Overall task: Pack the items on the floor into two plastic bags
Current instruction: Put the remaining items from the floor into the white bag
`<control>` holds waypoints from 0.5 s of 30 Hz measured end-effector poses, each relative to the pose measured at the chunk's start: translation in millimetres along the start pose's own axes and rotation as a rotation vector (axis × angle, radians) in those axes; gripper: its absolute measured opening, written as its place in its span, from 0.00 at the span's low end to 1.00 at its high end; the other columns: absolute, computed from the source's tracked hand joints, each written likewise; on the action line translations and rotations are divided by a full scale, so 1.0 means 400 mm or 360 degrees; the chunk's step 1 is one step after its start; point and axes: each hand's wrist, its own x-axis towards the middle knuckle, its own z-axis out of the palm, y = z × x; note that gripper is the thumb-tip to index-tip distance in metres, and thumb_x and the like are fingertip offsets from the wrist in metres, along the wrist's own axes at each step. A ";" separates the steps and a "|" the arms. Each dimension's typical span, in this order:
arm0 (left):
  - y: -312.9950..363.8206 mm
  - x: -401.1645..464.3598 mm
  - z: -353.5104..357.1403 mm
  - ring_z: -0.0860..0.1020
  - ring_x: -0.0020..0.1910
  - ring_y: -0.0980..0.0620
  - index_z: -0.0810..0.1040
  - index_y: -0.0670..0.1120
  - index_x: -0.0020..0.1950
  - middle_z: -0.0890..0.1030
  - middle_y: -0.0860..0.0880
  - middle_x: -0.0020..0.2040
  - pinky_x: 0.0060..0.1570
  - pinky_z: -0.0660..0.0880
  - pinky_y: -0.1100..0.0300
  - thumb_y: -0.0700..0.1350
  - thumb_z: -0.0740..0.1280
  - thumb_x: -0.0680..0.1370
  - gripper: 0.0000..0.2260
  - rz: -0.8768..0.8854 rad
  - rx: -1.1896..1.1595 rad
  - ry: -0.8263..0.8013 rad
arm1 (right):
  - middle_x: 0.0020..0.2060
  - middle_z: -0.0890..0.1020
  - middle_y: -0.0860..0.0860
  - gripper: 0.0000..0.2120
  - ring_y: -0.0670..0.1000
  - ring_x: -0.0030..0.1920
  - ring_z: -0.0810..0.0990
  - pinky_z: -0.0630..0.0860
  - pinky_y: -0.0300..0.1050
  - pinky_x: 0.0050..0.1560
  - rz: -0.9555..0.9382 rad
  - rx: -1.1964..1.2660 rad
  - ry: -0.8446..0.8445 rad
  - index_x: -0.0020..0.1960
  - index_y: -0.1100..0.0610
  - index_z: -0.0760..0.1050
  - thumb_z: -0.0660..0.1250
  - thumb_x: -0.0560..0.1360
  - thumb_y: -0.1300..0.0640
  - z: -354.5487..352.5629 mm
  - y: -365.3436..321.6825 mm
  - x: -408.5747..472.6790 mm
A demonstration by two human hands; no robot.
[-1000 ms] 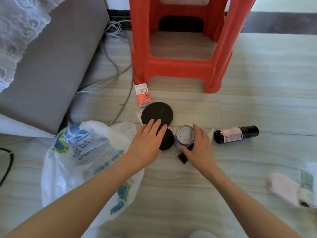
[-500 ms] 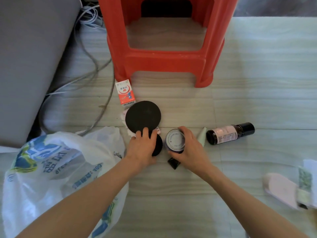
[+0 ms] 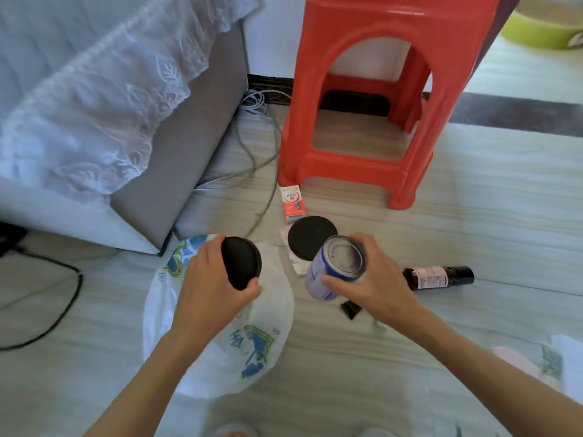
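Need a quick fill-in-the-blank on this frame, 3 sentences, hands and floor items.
1. The left hand holds a small black disc above the white plastic ____.
2. The right hand grips a blue ____.
3. The dark bottle lies on its side on the floor, to the right of the ____ hand.

Missing words: bag; can; right

- At frame centre we see the bag [image 3: 220, 351] on the floor, a lid [image 3: 241, 266] over it.
- Right of it a can [image 3: 336, 268]; further right a bottle [image 3: 438, 276].
- Above them, a disc [image 3: 307, 236], carton [image 3: 292, 203], then the stool [image 3: 362, 99].
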 end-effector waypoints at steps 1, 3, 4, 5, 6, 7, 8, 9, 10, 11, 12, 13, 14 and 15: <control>-0.043 -0.033 -0.012 0.72 0.58 0.45 0.63 0.45 0.69 0.72 0.46 0.62 0.56 0.73 0.53 0.52 0.74 0.64 0.37 -0.0043 0.0041 -0.0049 | 0.51 0.76 0.42 0.32 0.44 0.51 0.75 0.72 0.38 0.49 -0.0051 -0.0073 -0.0089 0.58 0.47 0.67 0.74 0.59 0.41 0.013 -0.035 0.000; -0.129 -0.094 -0.019 0.72 0.58 0.45 0.64 0.45 0.69 0.72 0.45 0.63 0.56 0.72 0.53 0.53 0.73 0.65 0.36 -0.0061 0.0188 -0.0178 | 0.52 0.76 0.45 0.34 0.46 0.52 0.74 0.73 0.41 0.51 -0.0138 -0.0204 -0.0319 0.60 0.48 0.66 0.75 0.59 0.41 0.051 -0.104 0.005; -0.169 -0.117 -0.013 0.73 0.58 0.44 0.64 0.44 0.69 0.72 0.45 0.64 0.56 0.72 0.54 0.53 0.73 0.65 0.36 -0.0070 0.0276 -0.0250 | 0.53 0.75 0.45 0.34 0.46 0.52 0.74 0.73 0.41 0.52 -0.0193 -0.0255 -0.0446 0.61 0.49 0.66 0.75 0.60 0.42 0.075 -0.132 0.011; -0.206 -0.134 -0.005 0.73 0.57 0.43 0.65 0.44 0.69 0.72 0.46 0.63 0.54 0.72 0.54 0.54 0.72 0.65 0.36 -0.0082 0.0351 -0.0327 | 0.53 0.75 0.46 0.33 0.46 0.53 0.74 0.74 0.42 0.53 -0.0267 -0.0313 -0.0574 0.61 0.49 0.65 0.75 0.61 0.43 0.103 -0.158 0.020; -0.238 -0.146 0.005 0.74 0.54 0.43 0.66 0.44 0.68 0.73 0.46 0.62 0.51 0.73 0.54 0.55 0.72 0.64 0.36 -0.0079 0.0410 -0.0399 | 0.54 0.75 0.47 0.33 0.47 0.53 0.74 0.74 0.42 0.53 -0.0361 -0.0406 -0.0697 0.61 0.50 0.65 0.75 0.62 0.44 0.134 -0.180 0.030; -0.269 -0.151 0.019 0.76 0.50 0.43 0.69 0.44 0.65 0.76 0.46 0.59 0.46 0.75 0.54 0.56 0.71 0.62 0.35 -0.0059 0.0455 -0.0460 | 0.55 0.74 0.48 0.32 0.48 0.54 0.73 0.73 0.43 0.53 -0.0470 -0.0553 -0.0812 0.62 0.52 0.65 0.74 0.63 0.45 0.168 -0.193 0.041; -0.295 -0.151 0.034 0.78 0.44 0.44 0.72 0.44 0.62 0.78 0.47 0.54 0.40 0.75 0.55 0.57 0.69 0.59 0.34 -0.0029 0.0484 -0.0475 | 0.56 0.73 0.50 0.32 0.50 0.55 0.72 0.72 0.44 0.53 -0.0583 -0.0734 -0.0902 0.63 0.53 0.64 0.72 0.65 0.46 0.206 -0.198 0.055; -0.316 -0.145 0.049 0.79 0.40 0.45 0.74 0.44 0.58 0.79 0.48 0.49 0.35 0.75 0.57 0.58 0.68 0.56 0.33 0.0009 0.0505 -0.0443 | 0.58 0.72 0.51 0.32 0.52 0.57 0.71 0.71 0.45 0.53 -0.0684 -0.0894 -0.0960 0.64 0.55 0.63 0.72 0.66 0.48 0.245 -0.196 0.068; -0.328 -0.135 0.063 0.79 0.37 0.47 0.74 0.45 0.55 0.80 0.49 0.46 0.33 0.75 0.57 0.58 0.67 0.53 0.33 0.0058 0.0530 -0.0402 | 0.58 0.71 0.53 0.31 0.53 0.57 0.70 0.70 0.46 0.53 -0.0776 -0.1009 -0.0982 0.65 0.57 0.63 0.71 0.66 0.50 0.285 -0.188 0.081; -0.334 -0.120 0.074 0.79 0.37 0.47 0.74 0.45 0.54 0.80 0.49 0.45 0.34 0.75 0.57 0.59 0.68 0.52 0.34 0.0114 0.0554 -0.0356 | 0.57 0.72 0.55 0.31 0.55 0.56 0.70 0.70 0.47 0.53 -0.0873 -0.1126 -0.0989 0.64 0.59 0.65 0.71 0.65 0.51 0.324 -0.175 0.092; -0.337 -0.102 0.084 0.79 0.39 0.47 0.74 0.45 0.54 0.80 0.49 0.45 0.36 0.76 0.56 0.59 0.69 0.50 0.35 0.0165 0.0582 -0.0313 | 0.54 0.74 0.55 0.31 0.56 0.54 0.72 0.70 0.48 0.51 -0.0961 -0.1256 -0.0997 0.61 0.60 0.68 0.73 0.63 0.51 0.358 -0.155 0.103; -0.342 -0.080 0.095 0.79 0.40 0.47 0.73 0.45 0.54 0.80 0.48 0.46 0.38 0.76 0.55 0.58 0.70 0.49 0.36 0.0199 0.0611 -0.0282 | 0.50 0.76 0.55 0.31 0.56 0.49 0.75 0.72 0.47 0.48 -0.1008 -0.1351 -0.0991 0.57 0.60 0.72 0.75 0.58 0.50 0.388 -0.137 0.116; -0.356 -0.061 0.113 0.79 0.41 0.46 0.73 0.44 0.54 0.80 0.47 0.46 0.39 0.75 0.55 0.58 0.72 0.48 0.37 0.0206 0.0641 -0.0258 | 0.46 0.78 0.54 0.31 0.55 0.45 0.77 0.74 0.45 0.44 -0.1000 -0.1390 -0.0959 0.53 0.59 0.75 0.76 0.53 0.48 0.418 -0.114 0.130; -0.362 -0.044 0.120 0.78 0.41 0.45 0.73 0.43 0.54 0.80 0.46 0.47 0.39 0.75 0.55 0.57 0.74 0.47 0.38 0.0205 0.0675 -0.0241 | 0.43 0.78 0.53 0.31 0.55 0.42 0.78 0.74 0.45 0.42 -0.0981 -0.1415 -0.0900 0.51 0.59 0.76 0.76 0.51 0.46 0.433 -0.098 0.139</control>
